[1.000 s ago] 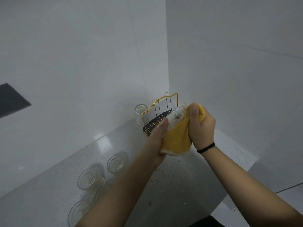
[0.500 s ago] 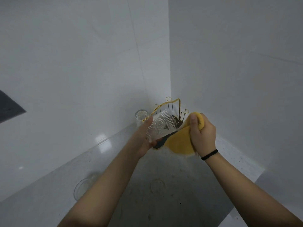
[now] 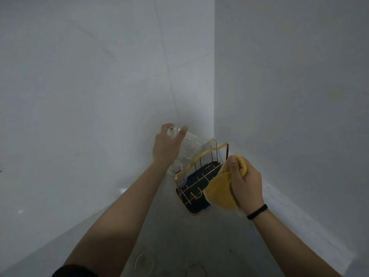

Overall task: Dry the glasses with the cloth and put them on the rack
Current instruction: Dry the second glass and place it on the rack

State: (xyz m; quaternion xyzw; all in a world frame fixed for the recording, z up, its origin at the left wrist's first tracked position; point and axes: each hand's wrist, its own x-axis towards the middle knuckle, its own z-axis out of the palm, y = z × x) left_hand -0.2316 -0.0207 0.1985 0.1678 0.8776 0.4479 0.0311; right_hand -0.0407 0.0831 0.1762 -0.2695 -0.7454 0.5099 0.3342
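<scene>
The left hand (image 3: 166,143) grips a patterned clear glass (image 3: 189,145) by its base, tilted above the far left end of the gold wire rack (image 3: 201,172). The right hand (image 3: 246,186) clutches the yellow cloth (image 3: 219,190), which hides the rack's near right corner. Another glass (image 3: 175,166), partly hidden behind the wrist, seems to stand on the desk (image 3: 199,236) just left of the rack.

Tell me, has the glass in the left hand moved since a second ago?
Yes. The glass has left the yellow cloth and gone up and left, now held above the left end of the gold rack.
</scene>
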